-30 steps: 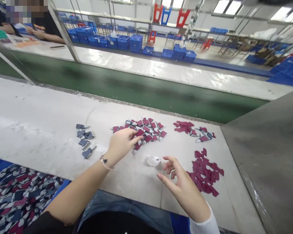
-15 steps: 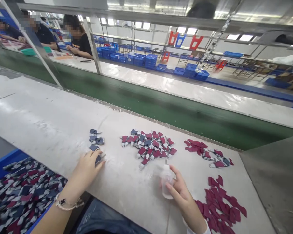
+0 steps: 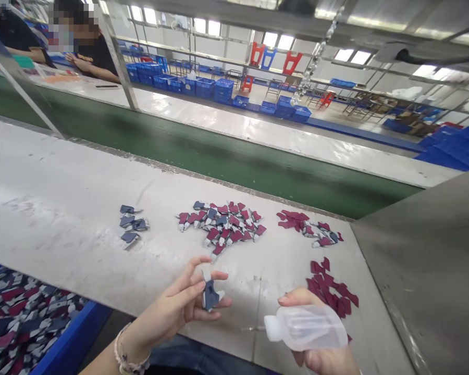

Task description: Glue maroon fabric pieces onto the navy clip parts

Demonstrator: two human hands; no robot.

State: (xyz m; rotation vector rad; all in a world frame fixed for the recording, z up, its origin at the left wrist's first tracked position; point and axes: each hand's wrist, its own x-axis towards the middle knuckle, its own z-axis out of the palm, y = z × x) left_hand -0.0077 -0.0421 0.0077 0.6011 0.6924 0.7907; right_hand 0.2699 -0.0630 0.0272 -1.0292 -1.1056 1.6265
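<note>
A dark blue and grey piece (image 3: 211,296) rests between the fingers of my left hand (image 3: 183,297), its face turned up. My right hand (image 3: 316,338) grips a translucent squeeze bottle (image 3: 310,327) lying sideways, its thin needle tip pointing left toward the piece without touching it. Several dark blue pieces (image 3: 130,237) lie on the white table (image 3: 78,208) to the left. Beyond my hands spreads a pile of maroon, blue and grey pieces (image 3: 222,221). Loose maroon pieces (image 3: 330,289) lie at the right, with more maroon pieces (image 3: 291,219) behind them.
A blue bin (image 3: 68,341) full of similar pieces stands at the lower left. A metal panel (image 3: 426,260) bounds the table on the right. Past the green conveyor belt (image 3: 187,156), a person (image 3: 97,54) sits at another table. Blue crates (image 3: 222,89) stand farther back.
My left hand has moved right and lifted the blue piece from the table. My right hand has tipped the bottle from upright to sideways and brought it nearer. The view has shifted right.
</note>
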